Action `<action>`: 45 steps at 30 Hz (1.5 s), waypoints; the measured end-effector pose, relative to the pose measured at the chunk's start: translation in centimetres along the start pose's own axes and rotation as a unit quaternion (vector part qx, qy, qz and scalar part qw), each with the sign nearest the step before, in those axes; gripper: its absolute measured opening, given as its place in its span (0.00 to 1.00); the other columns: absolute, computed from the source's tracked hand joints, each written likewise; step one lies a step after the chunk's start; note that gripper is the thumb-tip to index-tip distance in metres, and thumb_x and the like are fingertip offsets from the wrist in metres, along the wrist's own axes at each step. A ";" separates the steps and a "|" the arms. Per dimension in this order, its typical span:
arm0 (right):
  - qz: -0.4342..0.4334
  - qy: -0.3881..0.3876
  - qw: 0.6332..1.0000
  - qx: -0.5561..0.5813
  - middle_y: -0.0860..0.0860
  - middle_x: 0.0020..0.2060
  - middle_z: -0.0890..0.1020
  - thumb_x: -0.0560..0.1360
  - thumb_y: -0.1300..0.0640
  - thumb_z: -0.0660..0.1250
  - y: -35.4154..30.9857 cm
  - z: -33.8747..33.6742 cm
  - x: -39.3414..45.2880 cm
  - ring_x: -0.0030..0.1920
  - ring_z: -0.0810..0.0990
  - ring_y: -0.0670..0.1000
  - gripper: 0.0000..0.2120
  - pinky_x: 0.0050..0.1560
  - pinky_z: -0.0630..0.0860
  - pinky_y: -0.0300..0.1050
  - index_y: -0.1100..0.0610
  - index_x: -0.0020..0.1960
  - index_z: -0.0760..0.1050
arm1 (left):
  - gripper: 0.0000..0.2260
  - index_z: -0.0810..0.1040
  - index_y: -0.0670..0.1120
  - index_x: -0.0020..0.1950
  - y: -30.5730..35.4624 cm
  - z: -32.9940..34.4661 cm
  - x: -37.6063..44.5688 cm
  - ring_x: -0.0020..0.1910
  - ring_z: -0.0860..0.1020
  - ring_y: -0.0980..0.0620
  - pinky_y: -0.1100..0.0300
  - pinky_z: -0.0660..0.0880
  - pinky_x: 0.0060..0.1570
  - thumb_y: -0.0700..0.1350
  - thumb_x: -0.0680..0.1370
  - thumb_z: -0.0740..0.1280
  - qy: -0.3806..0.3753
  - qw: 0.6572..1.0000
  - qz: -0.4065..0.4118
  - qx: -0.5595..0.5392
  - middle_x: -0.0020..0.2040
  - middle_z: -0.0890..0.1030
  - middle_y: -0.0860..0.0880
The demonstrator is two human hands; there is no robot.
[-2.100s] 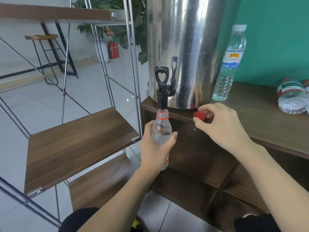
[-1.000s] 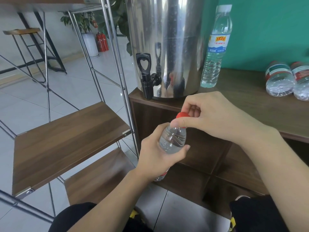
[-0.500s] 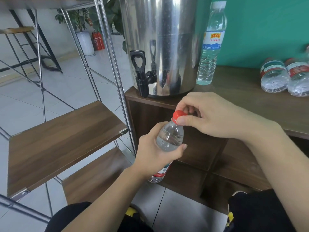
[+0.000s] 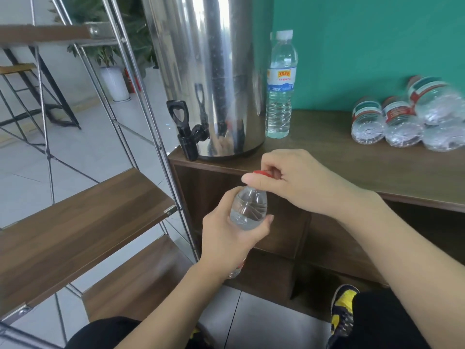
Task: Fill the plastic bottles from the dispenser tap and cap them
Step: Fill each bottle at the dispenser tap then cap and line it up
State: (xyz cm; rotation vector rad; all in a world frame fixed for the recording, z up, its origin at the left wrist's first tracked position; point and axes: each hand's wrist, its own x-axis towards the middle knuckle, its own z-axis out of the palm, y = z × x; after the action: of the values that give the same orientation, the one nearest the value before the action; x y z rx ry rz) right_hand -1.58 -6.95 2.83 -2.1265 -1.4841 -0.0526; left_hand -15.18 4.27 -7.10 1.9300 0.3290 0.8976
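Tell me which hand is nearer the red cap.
Right. The right hand pinches the red cap from above; the left hand grips the bottle body below it.

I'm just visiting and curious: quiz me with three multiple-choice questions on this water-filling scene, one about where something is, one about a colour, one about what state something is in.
1. Where does the tall upright bottle stand?
A. On the floor
B. On the counter, right of the steel dispenser
C. On the lower wooden shelf

2. What colour is the cap on the small bottle?
A. Red
B. White
C. Blue

3. What are the hands doing?
A. Both rest flat on the counter
B. One presses the tap
C. The left hand grips the small bottle, the right hand pinches its cap

Answers:
1 B, it stands on the wooden top beside the steel drum.
2 A, red shows between the right fingers.
3 C, the left fingers wrap the bottle's body away from the tap while the right ones close on the cap.
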 end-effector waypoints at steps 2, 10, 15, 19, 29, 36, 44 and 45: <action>-0.005 0.007 0.999 0.037 0.44 0.38 0.74 0.75 0.32 0.65 1.0 -0.4 -0.5 0.39 0.73 0.43 0.20 0.40 0.68 0.36 0.49 0.40 0.75 | 0.26 0.77 0.55 0.65 0.3 0.1 0.2 0.54 0.83 0.57 0.58 0.81 0.56 0.51 0.70 0.81 -0.008 1.000 -0.016 -0.008 0.53 0.83 0.59; 0.081 0.056 0.995 -0.033 0.41 0.49 0.79 0.76 0.32 0.61 8.2 -2.1 -2.8 0.53 0.76 0.44 0.20 0.50 0.76 0.44 0.45 0.53 0.80 | 0.24 0.79 0.52 0.61 6.0 0.0 4.2 0.52 0.84 0.54 0.46 0.81 0.57 0.54 0.69 0.80 0.055 0.997 -0.018 -0.052 0.52 0.85 0.54; 0.123 0.046 0.987 -0.093 0.46 0.61 0.80 0.78 0.35 0.61 10.8 -2.9 -3.4 0.62 0.76 0.51 0.23 0.63 0.75 0.55 0.48 0.62 0.81 | 0.19 0.78 0.51 0.61 10.9 1.6 9.0 0.52 0.85 0.54 0.57 0.82 0.52 0.47 0.73 0.79 0.093 0.987 0.023 -0.127 0.53 0.85 0.52; 0.151 0.041 0.981 -0.118 0.47 0.71 0.76 0.80 0.35 0.59 11.6 -2.7 -4.0 0.72 0.71 0.51 0.26 0.73 0.67 0.54 0.49 0.70 0.77 | 0.18 0.77 0.52 0.58 12.0 4.8 12.5 0.51 0.85 0.56 0.54 0.82 0.54 0.47 0.72 0.80 0.096 0.985 0.034 -0.139 0.51 0.86 0.54; 0.167 0.041 0.978 -0.118 0.48 0.76 0.70 0.81 0.35 0.55 12.1 -2.3 -4.4 0.78 0.63 0.51 0.27 0.78 0.58 0.54 0.46 0.74 0.71 | 0.16 0.76 0.56 0.53 11.0 11.3 16.9 0.44 0.83 0.61 0.52 0.81 0.55 0.53 0.71 0.79 0.077 0.992 0.020 -0.095 0.45 0.83 0.63; 0.163 0.059 0.979 -0.110 0.49 0.72 0.75 0.81 0.37 0.58 11.8 -2.3 -4.3 0.74 0.68 0.51 0.24 0.76 0.62 0.56 0.48 0.71 0.76 | 0.23 0.73 0.55 0.60 9.1 10.9 16.3 0.47 0.81 0.67 0.63 0.79 0.52 0.51 0.71 0.80 0.029 0.997 0.031 -0.064 0.46 0.82 0.66; 0.178 0.082 0.977 -0.080 0.46 0.66 0.79 0.80 0.40 0.63 11.0 -2.4 -4.3 0.68 0.74 0.51 0.22 0.71 0.68 0.53 0.50 0.69 0.77 | 0.28 0.71 0.53 0.72 2.5 6.7 11.4 0.60 0.78 0.62 0.63 0.75 0.61 0.53 0.75 0.77 -0.033 0.992 0.072 0.101 0.62 0.81 0.57; 0.184 0.089 0.976 -0.070 0.47 0.66 0.79 0.80 0.39 0.64 10.8 -2.5 -4.1 0.68 0.75 0.51 0.23 0.70 0.69 0.54 0.51 0.69 0.76 | 0.25 0.73 0.52 0.71 1.6 6.1 10.7 0.61 0.78 0.60 0.60 0.75 0.63 0.54 0.76 0.75 -0.032 0.985 0.082 0.151 0.63 0.81 0.56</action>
State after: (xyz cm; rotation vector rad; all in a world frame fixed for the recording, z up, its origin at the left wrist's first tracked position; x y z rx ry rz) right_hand 7.01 -14.27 -0.82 -2.4072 -0.9946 -0.2118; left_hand -3.65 5.54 -2.63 2.2881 0.2829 0.9305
